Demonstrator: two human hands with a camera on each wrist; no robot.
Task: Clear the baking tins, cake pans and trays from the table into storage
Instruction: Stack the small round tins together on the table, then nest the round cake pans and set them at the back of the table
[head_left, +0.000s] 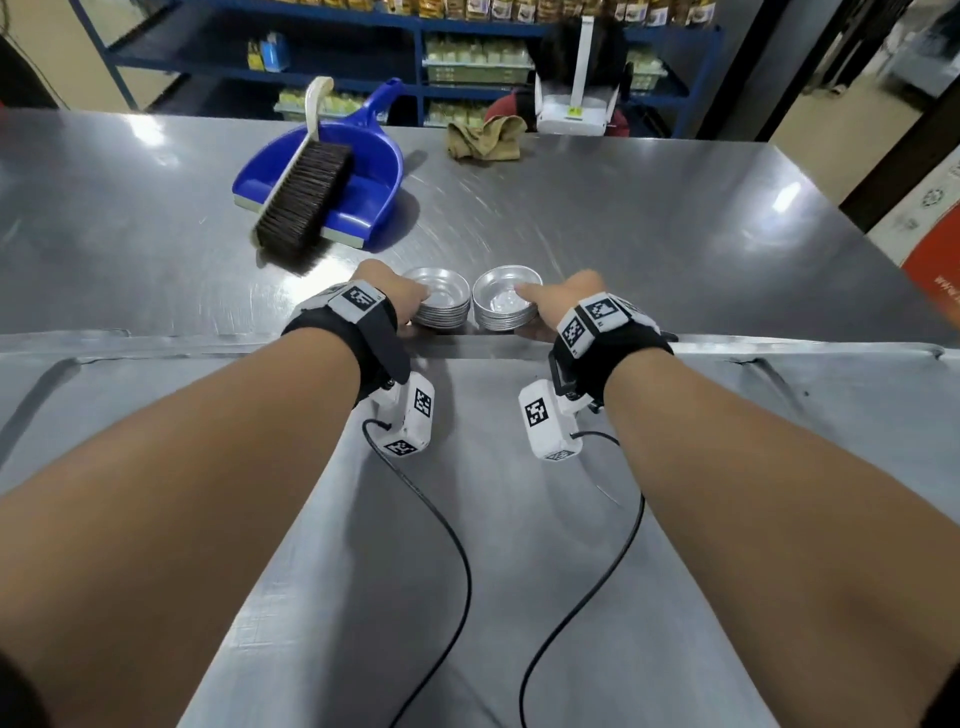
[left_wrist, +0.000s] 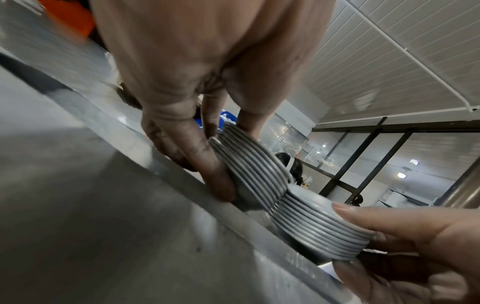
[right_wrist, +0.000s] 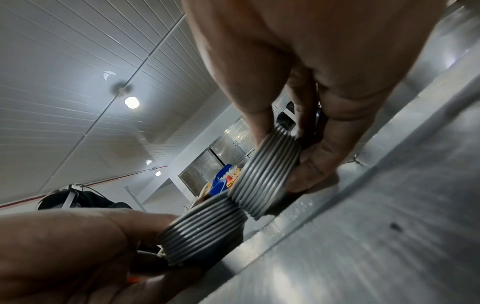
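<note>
Two nested stacks of small round tins are sitting side by side at the near edge of the steel table (head_left: 623, 208), their rims touching, and each hand is taking one. The left hand (head_left: 387, 296) is pinching the left stack of tins (head_left: 442, 304): its thumb is lying over the top rim into the uppermost tin while the fingers (left_wrist: 207, 164) are curling under the base at the near side. The right hand (head_left: 566, 301) is doing the same to the right stack of tins (head_left: 506, 306), thumb on top and fingers (right_wrist: 314, 164) wrapped beneath.

This top-and-bottom clamp is likely chosen because loose nested tins would slide apart if gripped only by their sides; squeezing along the stack's height is keeping each pile together as one piece. Both stacks are lying right at the table's lip (probably so the fingers can get under the bases where the surface drops to the lower metal ledge (head_left: 467, 571) nearer the person). Whether the bases are already clear of the table I cannot tell.

Farther off on the left, a brush (head_left: 306, 197) is resting in a blue dustpan (head_left: 363, 192), and a crumpled cloth (head_left: 483, 137) is lying at the far edge, well apart from the tins. Judging by this, these two stacks are the last tins on the table.
</note>
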